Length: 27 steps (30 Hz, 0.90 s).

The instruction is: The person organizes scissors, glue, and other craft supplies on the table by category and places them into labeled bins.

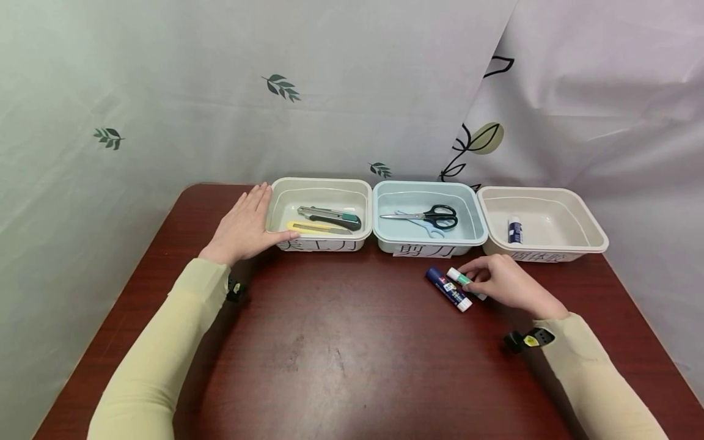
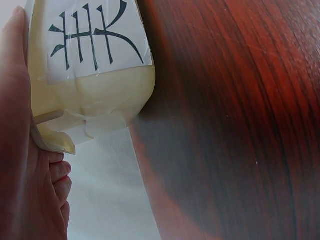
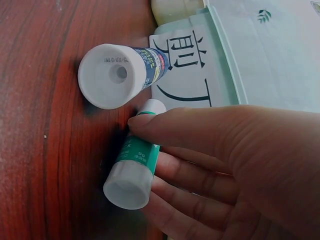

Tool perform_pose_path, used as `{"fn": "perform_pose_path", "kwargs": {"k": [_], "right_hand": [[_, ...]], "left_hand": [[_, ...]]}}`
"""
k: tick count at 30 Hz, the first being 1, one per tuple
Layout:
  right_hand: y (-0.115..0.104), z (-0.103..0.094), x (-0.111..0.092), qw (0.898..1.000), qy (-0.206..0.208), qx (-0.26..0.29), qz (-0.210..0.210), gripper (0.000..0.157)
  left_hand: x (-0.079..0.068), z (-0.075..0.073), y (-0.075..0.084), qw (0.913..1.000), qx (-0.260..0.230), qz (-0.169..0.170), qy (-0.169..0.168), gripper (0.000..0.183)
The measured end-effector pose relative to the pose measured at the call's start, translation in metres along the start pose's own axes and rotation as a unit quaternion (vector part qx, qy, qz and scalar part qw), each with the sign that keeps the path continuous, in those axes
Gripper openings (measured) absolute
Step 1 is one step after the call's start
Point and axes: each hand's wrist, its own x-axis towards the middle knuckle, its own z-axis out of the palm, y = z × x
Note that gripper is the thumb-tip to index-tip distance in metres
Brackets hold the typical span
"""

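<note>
My right hand [image 1: 503,281] pinches a green-and-white glue stick [image 3: 135,157] between thumb and fingers, low over the table. Beside it lies a larger navy glue stick [image 1: 448,288] with a white end, on the tabletop in front of the blue bin [image 1: 387,247]. My left hand [image 1: 244,226] rests on the near-left corner of the left beige bin [image 1: 319,182], fingers straight along its side and thumb at the front rim. Inside that bin are a green-and-black utility knife [image 1: 332,216] and a yellow one [image 1: 316,228].
The blue bin contains black-handled scissors [image 1: 440,216] lying over light-blue scissors [image 1: 429,227]. At the right, another beige bin [image 1: 566,214] holds a small navy glue stick [image 1: 515,231]. Paper labels [image 1: 423,250] face the front of the bins. A pale curtain [image 1: 330,91] hangs behind the table [image 1: 330,366].
</note>
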Motion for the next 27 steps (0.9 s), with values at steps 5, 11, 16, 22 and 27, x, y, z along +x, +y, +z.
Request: {"fn": "perform_pose_path", "kwargs": {"k": [5,11,16,22,27], "right_hand": [[0.0,0.0,0.0,1.0,-0.001,-0.004,0.001,0.025],[-0.002,-0.002,0.0,1.0,-0.001,-0.016,0.005,0.025],[-0.007,-0.008,0.0,1.0,0.006,-0.02,0.0,0.025],[-0.019,-0.018,-0.004,1.0,0.018,-0.017,-0.004,0.025],[-0.028,-0.028,-0.006,0.999,0.048,0.0,-0.018,0.027]], "left_hand": [[-0.001,0.001,-0.001,1.0,-0.001,-0.001,0.001,0.121],[0.0,0.001,-0.001,1.0,-0.003,-0.002,0.0,0.121],[0.0,0.002,-0.002,1.0,-0.004,-0.002,0.0,0.121],[0.0,0.002,-0.002,1.0,-0.005,-0.002,-0.003,0.121],[0.001,0.002,-0.003,1.0,-0.003,-0.003,-0.004,0.121]]}}
